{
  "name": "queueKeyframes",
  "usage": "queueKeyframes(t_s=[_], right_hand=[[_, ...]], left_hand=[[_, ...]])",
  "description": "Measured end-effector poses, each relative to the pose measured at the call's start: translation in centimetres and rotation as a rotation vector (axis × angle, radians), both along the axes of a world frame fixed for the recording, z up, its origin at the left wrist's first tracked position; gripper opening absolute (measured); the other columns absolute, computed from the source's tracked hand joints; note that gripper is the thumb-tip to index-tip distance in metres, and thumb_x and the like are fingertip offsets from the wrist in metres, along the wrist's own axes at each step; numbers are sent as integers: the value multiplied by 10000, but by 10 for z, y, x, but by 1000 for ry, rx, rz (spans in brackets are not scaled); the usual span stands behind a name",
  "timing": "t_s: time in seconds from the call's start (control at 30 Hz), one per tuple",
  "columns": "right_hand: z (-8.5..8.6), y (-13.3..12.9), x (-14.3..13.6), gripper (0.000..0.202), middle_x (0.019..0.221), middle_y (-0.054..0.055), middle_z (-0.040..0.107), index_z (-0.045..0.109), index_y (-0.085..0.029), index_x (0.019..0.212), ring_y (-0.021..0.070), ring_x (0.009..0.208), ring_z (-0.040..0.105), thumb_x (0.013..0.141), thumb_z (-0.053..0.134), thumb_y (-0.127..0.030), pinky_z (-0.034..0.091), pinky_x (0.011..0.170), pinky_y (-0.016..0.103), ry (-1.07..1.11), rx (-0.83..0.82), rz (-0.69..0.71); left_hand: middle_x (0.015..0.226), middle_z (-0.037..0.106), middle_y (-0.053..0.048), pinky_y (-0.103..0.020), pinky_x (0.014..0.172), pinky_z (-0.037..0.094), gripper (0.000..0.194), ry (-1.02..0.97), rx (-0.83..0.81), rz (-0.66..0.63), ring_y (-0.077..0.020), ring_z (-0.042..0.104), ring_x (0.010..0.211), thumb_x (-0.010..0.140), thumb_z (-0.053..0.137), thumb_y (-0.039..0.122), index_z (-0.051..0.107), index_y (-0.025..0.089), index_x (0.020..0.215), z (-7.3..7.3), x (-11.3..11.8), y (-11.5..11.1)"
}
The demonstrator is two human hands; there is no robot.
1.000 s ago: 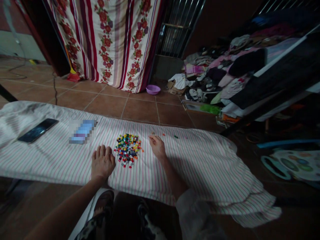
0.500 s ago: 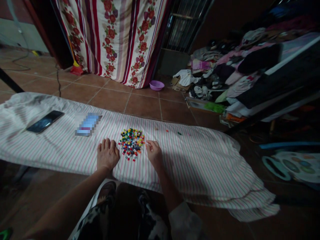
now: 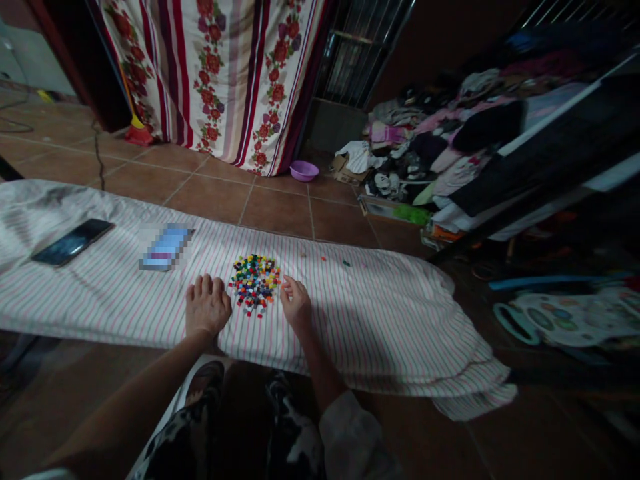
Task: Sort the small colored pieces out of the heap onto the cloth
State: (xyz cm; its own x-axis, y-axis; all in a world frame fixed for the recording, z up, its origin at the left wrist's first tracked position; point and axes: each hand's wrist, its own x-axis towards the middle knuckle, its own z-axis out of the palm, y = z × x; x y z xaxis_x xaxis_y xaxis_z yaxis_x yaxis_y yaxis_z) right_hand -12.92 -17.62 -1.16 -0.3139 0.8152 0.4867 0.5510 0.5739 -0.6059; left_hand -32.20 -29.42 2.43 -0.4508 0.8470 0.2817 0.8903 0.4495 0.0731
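Note:
A pile of small coloured pieces (image 3: 255,283) lies on the striped cloth (image 3: 380,333). My left hand (image 3: 207,305) rests flat on the cloth just left of the pile, its fingers stretched out and nothing in it. At the pile's right edge is my right hand (image 3: 296,300), thumb and fingers pinched together; whatever is between the fingertips is too small to make out. Beyond that hand, a red piece (image 3: 323,259) and a dark green piece (image 3: 347,263) lie apart from the pile, with fainter pieces near them.
Left of the pile lie a phone with a lit, blurred screen (image 3: 167,247) and a dark phone (image 3: 74,242). On the tiled floor behind stand a purple basin (image 3: 304,171) and a red broom (image 3: 139,135). Clothes (image 3: 400,143) are heaped at the right.
The whole view has shifted, so things appear slightly further left. My left hand still lies flat, and my right hand stays pinched beside the pile.

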Motion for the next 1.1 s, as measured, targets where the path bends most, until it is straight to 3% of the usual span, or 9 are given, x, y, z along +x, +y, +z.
queueKeyframes(t_s=[0.23, 0.63, 1.1], right_hand=[[4, -2, 1, 227, 904, 43, 633, 687, -207, 977, 126, 717, 603, 864, 489, -211, 500, 715, 238, 34, -58, -55], [0, -4, 0, 288, 900, 59, 609, 699, -195, 956, 149, 802, 595, 844, 439, -138, 491, 748, 242, 37, 20, -56], [-7, -2, 3, 268, 906, 62, 607, 684, -178, 961, 143, 752, 586, 825, 456, -152, 484, 733, 246, -6, 64, -129]], left_hand=[[1332, 511, -192, -461, 1049, 286, 408, 26, 11, -14, -318, 418, 1281, 896, 308, 296, 561, 113, 1159, 0, -1, -1], [1240, 567, -175, -447, 1017, 316, 367, 67, -1, -11, -312, 454, 1239, 882, 332, 292, 577, 134, 1106, 5, 0, -2], [1353, 512, -202, -474, 1052, 295, 429, 21, 6, -3, -323, 431, 1282, 888, 337, 288, 552, 110, 1213, -1, -1, 1]])
